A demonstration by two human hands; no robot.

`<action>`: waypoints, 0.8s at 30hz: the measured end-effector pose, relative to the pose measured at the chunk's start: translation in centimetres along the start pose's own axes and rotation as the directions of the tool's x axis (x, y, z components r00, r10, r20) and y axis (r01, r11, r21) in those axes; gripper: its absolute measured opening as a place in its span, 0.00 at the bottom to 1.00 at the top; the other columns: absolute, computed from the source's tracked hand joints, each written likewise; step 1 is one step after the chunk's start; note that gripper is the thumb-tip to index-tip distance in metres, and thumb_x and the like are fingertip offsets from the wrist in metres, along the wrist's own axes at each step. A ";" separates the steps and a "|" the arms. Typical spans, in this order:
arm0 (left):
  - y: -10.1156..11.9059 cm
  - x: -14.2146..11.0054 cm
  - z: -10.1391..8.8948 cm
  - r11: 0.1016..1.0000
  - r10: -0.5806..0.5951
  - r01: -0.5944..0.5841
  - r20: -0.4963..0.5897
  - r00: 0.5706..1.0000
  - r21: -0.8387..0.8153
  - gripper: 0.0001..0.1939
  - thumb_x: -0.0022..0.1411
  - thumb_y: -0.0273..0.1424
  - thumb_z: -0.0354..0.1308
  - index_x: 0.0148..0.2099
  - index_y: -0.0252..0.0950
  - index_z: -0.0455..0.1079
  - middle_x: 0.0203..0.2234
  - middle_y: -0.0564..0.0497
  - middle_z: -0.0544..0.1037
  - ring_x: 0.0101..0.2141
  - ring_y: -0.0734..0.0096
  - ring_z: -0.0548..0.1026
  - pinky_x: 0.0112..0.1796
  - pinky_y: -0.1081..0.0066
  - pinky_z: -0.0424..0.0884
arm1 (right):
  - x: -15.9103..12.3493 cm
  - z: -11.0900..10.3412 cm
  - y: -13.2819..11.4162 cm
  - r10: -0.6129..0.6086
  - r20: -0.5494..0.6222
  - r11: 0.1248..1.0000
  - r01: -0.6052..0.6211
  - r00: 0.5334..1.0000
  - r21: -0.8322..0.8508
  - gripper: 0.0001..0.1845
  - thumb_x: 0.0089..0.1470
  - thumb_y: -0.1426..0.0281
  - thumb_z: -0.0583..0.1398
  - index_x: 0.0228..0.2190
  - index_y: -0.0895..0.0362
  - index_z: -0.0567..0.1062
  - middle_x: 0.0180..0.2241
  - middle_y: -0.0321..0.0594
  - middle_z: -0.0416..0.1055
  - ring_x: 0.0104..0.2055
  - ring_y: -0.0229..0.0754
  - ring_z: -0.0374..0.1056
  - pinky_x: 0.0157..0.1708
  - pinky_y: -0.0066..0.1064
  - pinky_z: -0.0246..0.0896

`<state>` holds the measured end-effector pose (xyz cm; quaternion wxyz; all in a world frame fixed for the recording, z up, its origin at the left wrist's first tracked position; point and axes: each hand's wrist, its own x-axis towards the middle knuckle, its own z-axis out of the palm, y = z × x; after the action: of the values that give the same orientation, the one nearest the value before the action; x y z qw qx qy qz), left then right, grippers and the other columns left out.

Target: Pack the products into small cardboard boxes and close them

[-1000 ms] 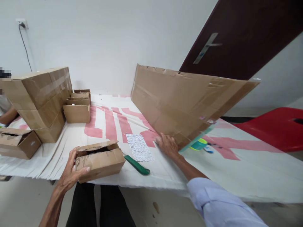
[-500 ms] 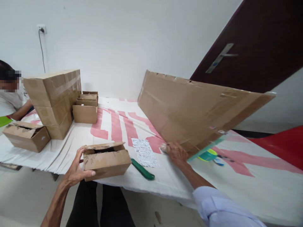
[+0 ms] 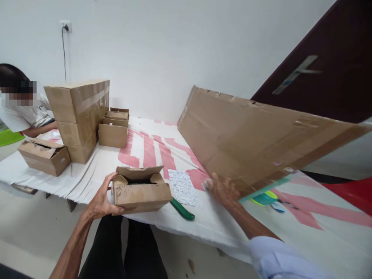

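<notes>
Near the table's front edge, a small cardboard box (image 3: 142, 197) is gripped at its left end by my left hand (image 3: 105, 199), thumb on the near side. The box's top flap stands raised and the inside is dark. My right hand (image 3: 222, 190) is on the table by the lower edge of a large cardboard sheet (image 3: 250, 139), its fingers curled around a small pale thing (image 3: 205, 184) that I cannot make out. Between the hands lie a sheet of printed white labels (image 3: 183, 188) and a green curved tool (image 3: 183, 210), partly behind the box.
Taped cartons (image 3: 83, 116) are stacked at the left, with open boxes (image 3: 113, 133) beside them and another box (image 3: 43, 155) in front. A co-worker (image 3: 23, 100) sits beyond. A green-and-yellow tape roll (image 3: 265, 197) lies right of the sheet, near a red chair-like surface (image 3: 351, 197).
The small box's top flap has risen, widening its opening. The view has turned slightly left, so everything appears farther right. My left hand still grips the box.
</notes>
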<state>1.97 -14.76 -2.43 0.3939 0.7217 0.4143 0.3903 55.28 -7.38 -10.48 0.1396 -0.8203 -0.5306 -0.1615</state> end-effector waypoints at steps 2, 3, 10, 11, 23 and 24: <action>-0.3 -0.2 0.3 1.000 -0.001 0.001 -0.015 1.000 -0.003 0.65 0.44 0.37 0.78 0.78 0.47 0.46 0.71 0.40 0.58 0.70 0.38 0.59 0.66 0.41 0.62 | -0.4 -2.6 -2.9 0.007 -0.020 0.992 -0.005 1.000 0.130 0.30 0.67 0.62 0.51 0.64 0.65 0.71 0.59 0.71 0.70 0.58 0.69 0.71 0.52 0.59 0.69; -0.6 -0.3 0.4 1.000 -0.006 0.006 -0.021 1.000 -0.014 0.66 0.44 0.38 0.78 0.78 0.47 0.46 0.71 0.40 0.58 0.71 0.37 0.57 0.66 0.41 0.61 | -0.7 -4.2 -4.8 -0.061 -0.043 0.971 0.069 0.997 0.228 0.30 0.67 0.62 0.52 0.63 0.64 0.71 0.59 0.68 0.70 0.60 0.67 0.70 0.54 0.57 0.69; -3.0 -1.1 1.4 0.981 -0.021 0.017 -0.018 1.000 -0.194 0.66 0.43 0.42 0.78 0.78 0.44 0.45 0.73 0.37 0.55 0.71 0.36 0.56 0.66 0.40 0.59 | -8.0 -12.6 -17.4 -0.763 -0.295 0.339 0.745 0.575 0.575 0.20 0.68 0.63 0.58 0.57 0.52 0.77 0.54 0.51 0.77 0.58 0.54 0.72 0.59 0.52 0.69; -3.0 -1.1 1.5 0.982 -0.022 0.016 -0.028 0.999 -0.191 0.66 0.43 0.41 0.77 0.77 0.43 0.45 0.73 0.37 0.56 0.71 0.36 0.57 0.66 0.40 0.59 | -8.9 -13.0 -18.2 -0.801 -0.276 0.305 0.759 0.531 0.575 0.21 0.67 0.63 0.59 0.58 0.53 0.77 0.55 0.51 0.77 0.58 0.54 0.72 0.58 0.53 0.70; -0.2 -1.6 3.2 0.998 0.011 -0.024 -0.201 0.980 -0.064 0.67 0.39 0.37 0.80 0.76 0.40 0.49 0.69 0.36 0.63 0.65 0.38 0.67 0.65 0.45 0.63 | -9.7 -13.4 -16.9 -0.799 -0.105 0.382 0.635 0.592 0.671 0.21 0.70 0.60 0.56 0.57 0.55 0.77 0.51 0.50 0.78 0.55 0.51 0.75 0.56 0.46 0.73; -0.1 -1.7 3.3 0.998 0.010 -0.024 -0.208 0.978 -0.063 0.67 0.39 0.37 0.80 0.76 0.40 0.49 0.69 0.36 0.63 0.65 0.38 0.67 0.65 0.44 0.62 | -9.8 -13.7 -16.9 -0.788 -0.119 0.385 0.634 0.604 0.671 0.21 0.70 0.60 0.56 0.57 0.55 0.77 0.52 0.50 0.78 0.55 0.51 0.74 0.55 0.46 0.73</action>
<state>4.27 -17.02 -4.18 0.3682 0.6674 0.4341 0.4802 34.41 -14.21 -1.13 0.2736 -0.4170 -0.8628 0.0824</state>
